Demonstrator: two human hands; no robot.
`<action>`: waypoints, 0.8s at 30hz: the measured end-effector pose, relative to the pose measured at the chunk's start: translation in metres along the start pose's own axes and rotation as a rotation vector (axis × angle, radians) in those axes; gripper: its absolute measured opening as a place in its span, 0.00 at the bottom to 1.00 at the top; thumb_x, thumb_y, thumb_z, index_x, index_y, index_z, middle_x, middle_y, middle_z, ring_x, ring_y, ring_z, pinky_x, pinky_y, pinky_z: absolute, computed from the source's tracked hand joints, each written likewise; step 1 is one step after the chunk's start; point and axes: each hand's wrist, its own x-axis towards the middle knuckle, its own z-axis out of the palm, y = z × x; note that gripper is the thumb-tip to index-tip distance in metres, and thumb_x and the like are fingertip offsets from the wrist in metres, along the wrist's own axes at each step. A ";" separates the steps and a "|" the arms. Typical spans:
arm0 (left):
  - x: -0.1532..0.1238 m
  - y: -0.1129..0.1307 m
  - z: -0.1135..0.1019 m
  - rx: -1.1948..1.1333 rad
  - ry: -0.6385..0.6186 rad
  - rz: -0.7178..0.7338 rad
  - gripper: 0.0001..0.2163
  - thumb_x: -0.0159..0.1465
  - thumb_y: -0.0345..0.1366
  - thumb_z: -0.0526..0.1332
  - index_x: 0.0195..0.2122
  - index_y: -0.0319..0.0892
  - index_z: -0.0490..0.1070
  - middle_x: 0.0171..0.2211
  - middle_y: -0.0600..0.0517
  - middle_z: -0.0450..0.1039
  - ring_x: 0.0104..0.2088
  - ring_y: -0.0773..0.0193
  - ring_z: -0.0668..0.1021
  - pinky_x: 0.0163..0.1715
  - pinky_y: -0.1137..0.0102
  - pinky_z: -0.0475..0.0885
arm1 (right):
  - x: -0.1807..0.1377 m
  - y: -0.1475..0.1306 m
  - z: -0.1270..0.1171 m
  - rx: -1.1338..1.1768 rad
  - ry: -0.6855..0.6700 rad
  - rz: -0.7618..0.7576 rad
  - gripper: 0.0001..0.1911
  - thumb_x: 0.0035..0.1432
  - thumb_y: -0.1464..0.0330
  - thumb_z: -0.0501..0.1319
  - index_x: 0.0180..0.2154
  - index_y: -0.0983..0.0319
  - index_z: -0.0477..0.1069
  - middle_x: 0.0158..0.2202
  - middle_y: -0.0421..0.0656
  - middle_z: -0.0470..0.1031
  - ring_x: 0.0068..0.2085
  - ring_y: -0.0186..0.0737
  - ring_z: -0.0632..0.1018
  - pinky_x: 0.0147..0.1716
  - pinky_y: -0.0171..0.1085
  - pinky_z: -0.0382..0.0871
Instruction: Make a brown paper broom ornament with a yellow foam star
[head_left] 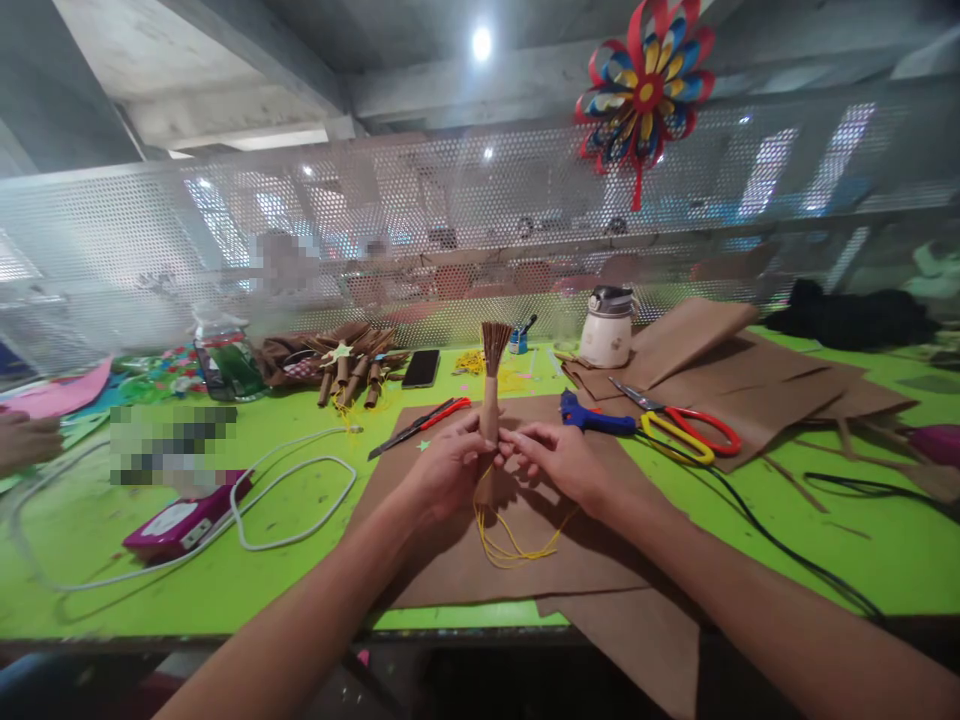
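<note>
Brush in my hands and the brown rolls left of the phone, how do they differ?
The brush stands upright in your left hand; the rolls lie piled on the table. The brush is single; the rolls are several. A star sits among the rolls; the brush shows none. Both are brown, with yellow thread close by.

Fringed bundle (490,405): looks like matt paper (rougher up top)
Scissors (654,406): metal, smooth plastic
Glue gun (600,420): smooth plastic
</note>
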 end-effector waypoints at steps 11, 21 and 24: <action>-0.001 -0.008 -0.001 -0.024 0.245 0.058 0.19 0.48 0.23 0.58 0.42 0.40 0.67 0.32 0.51 0.72 0.30 0.66 0.75 0.31 0.71 0.69 | -0.003 0.008 0.008 -0.208 0.048 -0.076 0.17 0.57 0.58 0.58 0.34 0.65 0.74 0.28 0.44 0.75 0.27 0.36 0.74 0.27 0.35 0.68; -0.004 -0.005 0.011 -0.129 0.305 0.059 0.26 0.46 0.22 0.56 0.49 0.42 0.62 0.29 0.52 0.72 0.25 0.66 0.74 0.26 0.73 0.67 | -0.005 0.005 0.028 -0.516 -0.040 -0.239 0.13 0.57 0.65 0.57 0.42 0.63 0.73 0.35 0.46 0.77 0.34 0.41 0.76 0.33 0.37 0.68; -0.005 -0.003 0.010 -0.172 0.296 0.053 0.26 0.46 0.23 0.56 0.50 0.41 0.62 0.26 0.54 0.70 0.23 0.68 0.73 0.24 0.75 0.66 | -0.002 0.000 0.033 -0.585 -0.033 -0.239 0.12 0.56 0.67 0.57 0.42 0.63 0.72 0.36 0.46 0.77 0.35 0.42 0.76 0.35 0.38 0.67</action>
